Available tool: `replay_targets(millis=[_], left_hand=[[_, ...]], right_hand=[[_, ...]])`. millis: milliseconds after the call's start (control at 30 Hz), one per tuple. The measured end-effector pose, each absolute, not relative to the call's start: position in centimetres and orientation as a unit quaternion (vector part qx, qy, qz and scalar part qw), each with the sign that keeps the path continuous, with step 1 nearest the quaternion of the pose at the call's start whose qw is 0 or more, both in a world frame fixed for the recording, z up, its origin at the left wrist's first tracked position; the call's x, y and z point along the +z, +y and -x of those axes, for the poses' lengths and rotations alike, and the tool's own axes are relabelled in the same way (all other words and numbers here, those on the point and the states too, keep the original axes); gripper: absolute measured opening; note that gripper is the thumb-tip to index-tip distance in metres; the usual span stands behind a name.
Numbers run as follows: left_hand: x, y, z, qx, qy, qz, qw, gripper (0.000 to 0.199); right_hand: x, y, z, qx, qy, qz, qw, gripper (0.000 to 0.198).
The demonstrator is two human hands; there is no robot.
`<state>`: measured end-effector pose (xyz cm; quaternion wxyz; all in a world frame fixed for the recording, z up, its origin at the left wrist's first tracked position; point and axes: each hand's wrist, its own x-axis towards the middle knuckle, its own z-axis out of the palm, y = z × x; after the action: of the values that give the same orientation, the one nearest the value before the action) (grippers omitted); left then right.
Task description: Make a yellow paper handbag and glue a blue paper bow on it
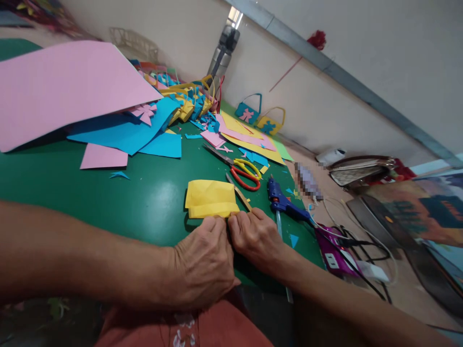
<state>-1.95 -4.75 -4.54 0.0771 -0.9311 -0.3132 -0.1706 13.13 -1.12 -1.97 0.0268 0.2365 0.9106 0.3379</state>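
A folded piece of yellow paper [210, 198] is held at the near edge of the green table, with a turned-up band along its lower side. My left hand [208, 258] is closed on its lower edge, fingers curled under and partly hidden. Close against it, my right hand [255, 236] pinches the paper's lower right corner. Just beyond the right hand lies a craft knife [241, 196], its blade pointing away. Scissors [244, 173] with red and yellow handles rest behind the yellow paper. To the right is a blue glue gun [284, 201], a clear glue stick below it.
Large pink [72, 91] and blue sheets [123, 130] cover the table's left. Finished small paper bags [191, 103] pile up at the back; two more [269, 123] lean on the wall. A purple power strip [336, 253] with cables sits at the right. Paper scraps are scattered around.
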Motion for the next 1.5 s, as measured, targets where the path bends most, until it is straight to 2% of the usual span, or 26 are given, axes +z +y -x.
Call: replay_targets(millis=[233,433,633,900,1200,1500], left_hand=[[-4.3,-4.7,2.1,-0.184,-0.318,0.928,0.058,0.047],[-3.4,-4.6,2.0,-0.113,-0.328,0.938,0.008,0.050],[-3.8,-4.6,2.3,-0.107,-0.334,0.936,0.016,0.056],[-4.7,-4.7,2.4,-0.131,-0.328,0.935,0.035,0.056],[-3.9,-4.8,2.4,-0.101,-0.328,0.939,0.019,0.058],[-3.6,-4.6,2.2,-0.091,-0.319,0.943,0.025,0.058]], right_hand=[[-1.9,-1.1,-13.2,0.344,0.911,-0.225,0.037,0.027],[-2.0,-1.3,-13.1,0.331,0.914,-0.233,0.026,0.032],[-1.7,-1.8,-14.8,0.291,0.929,-0.227,-0.013,0.035],[-1.5,-2.3,-14.8,0.287,0.892,-0.335,-0.101,0.040],[-2.7,-1.5,-14.4,0.305,0.884,-0.353,-0.027,0.026],[-2.3,-1.6,-13.7,0.313,0.886,-0.343,0.004,0.024]])
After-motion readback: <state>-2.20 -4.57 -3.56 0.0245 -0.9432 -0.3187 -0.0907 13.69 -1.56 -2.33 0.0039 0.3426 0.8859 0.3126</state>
